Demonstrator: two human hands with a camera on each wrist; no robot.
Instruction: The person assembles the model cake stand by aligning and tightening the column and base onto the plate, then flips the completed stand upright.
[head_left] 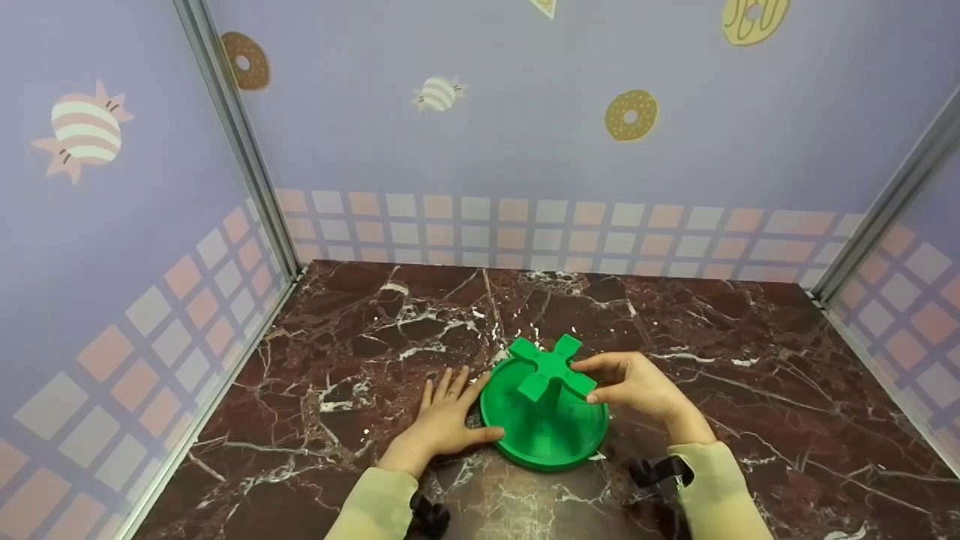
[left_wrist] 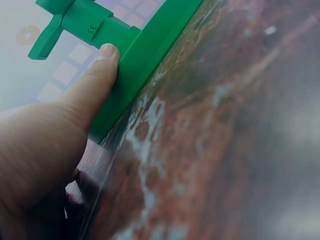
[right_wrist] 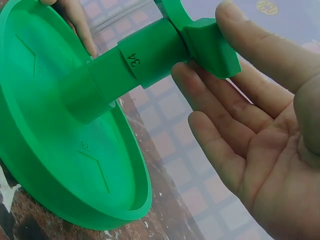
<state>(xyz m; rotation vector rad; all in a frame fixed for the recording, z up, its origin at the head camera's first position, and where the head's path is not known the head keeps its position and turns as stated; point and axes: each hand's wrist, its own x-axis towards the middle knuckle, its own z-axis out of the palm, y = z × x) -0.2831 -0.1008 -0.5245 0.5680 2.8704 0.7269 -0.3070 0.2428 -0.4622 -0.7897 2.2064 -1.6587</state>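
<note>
A round green dish [head_left: 514, 431] with a raised rim lies on the table, and a green post [right_wrist: 107, 75] rises from its middle. On top of the post sits a green cross-shaped knob [head_left: 553, 366] with broad, flared arms. My left hand [head_left: 446, 420] lies flat at the dish's left side, fingers spread and thumb touching the rim. From the right, my right hand [head_left: 641, 386] pinches one arm of the knob between thumb and forefinger. The post's upper sleeve bears "34" in the right wrist view and "33" in the left wrist view.
Dark red marbled table [head_left: 360, 345] with pale veins and small white flecks. Patterned panels [head_left: 465, 150] stand at the back and both sides, joined by metal corner posts [head_left: 251, 165]. Black straps [head_left: 431, 514] circle both wrists.
</note>
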